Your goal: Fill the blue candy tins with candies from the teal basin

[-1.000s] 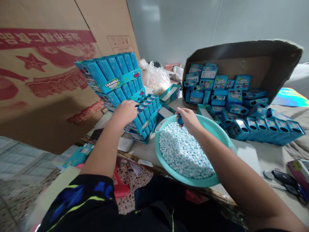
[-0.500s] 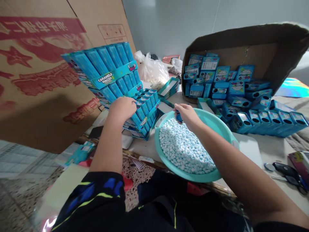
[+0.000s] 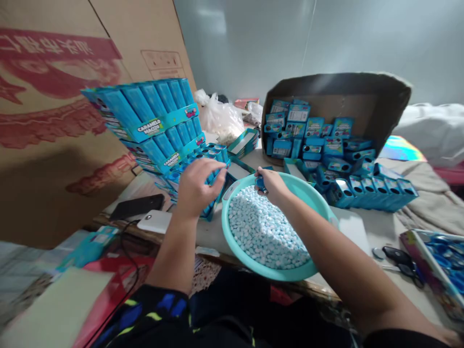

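My left hand (image 3: 200, 186) is raised in front of the stacked display trays of blue candy boxes (image 3: 155, 130). Its thumb and fingers are apart, with nothing visible between them. Over the far rim of a turquoise basin (image 3: 232, 227), my right hand (image 3: 273, 186) is closed on a small shiny blue piece (image 3: 260, 183), whose exact kind I cannot make out. Small white and pale blue candies (image 3: 264, 229) fill much of the basin. The lowest display tray lies partly behind my left hand.
A cardboard carton (image 3: 380, 106) lies on its side with many blue boxes. Several boxes (image 3: 377, 191) stand in a row before it. Scissors (image 3: 402, 263) lie at right beside a box of blue pieces (image 3: 449, 256). A black phone (image 3: 137, 207) and white device (image 3: 155, 221) lie left.
My left hand has come away from the display tray toward me and the basin, its fingers opening. My right hand still holds the blue piece over the basin. The view has shifted right.
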`<action>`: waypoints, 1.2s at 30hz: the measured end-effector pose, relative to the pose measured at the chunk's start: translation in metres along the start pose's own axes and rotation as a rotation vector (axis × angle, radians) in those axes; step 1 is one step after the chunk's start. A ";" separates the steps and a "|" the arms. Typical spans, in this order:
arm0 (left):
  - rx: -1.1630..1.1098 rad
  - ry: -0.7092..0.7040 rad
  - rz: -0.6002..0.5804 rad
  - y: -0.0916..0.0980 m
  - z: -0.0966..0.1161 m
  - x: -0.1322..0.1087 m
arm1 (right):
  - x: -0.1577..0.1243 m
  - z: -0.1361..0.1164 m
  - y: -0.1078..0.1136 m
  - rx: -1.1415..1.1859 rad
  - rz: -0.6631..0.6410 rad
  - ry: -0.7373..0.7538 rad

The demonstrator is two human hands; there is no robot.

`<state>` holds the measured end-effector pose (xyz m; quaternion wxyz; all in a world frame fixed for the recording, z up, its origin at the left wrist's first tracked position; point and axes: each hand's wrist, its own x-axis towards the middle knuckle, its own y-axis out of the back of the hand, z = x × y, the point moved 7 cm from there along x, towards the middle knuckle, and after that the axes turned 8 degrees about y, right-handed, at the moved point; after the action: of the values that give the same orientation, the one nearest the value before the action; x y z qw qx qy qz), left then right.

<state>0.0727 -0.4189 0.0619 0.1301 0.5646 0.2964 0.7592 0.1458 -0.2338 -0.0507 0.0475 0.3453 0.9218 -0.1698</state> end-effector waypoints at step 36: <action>0.714 0.454 -0.758 -0.040 -0.107 0.053 | -0.003 -0.011 -0.008 -0.096 -0.186 0.092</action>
<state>-0.0501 -0.3914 0.0594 0.1275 0.2505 0.7372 0.6144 0.1432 -0.2373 -0.0378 0.0058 0.2632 0.9581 -0.1130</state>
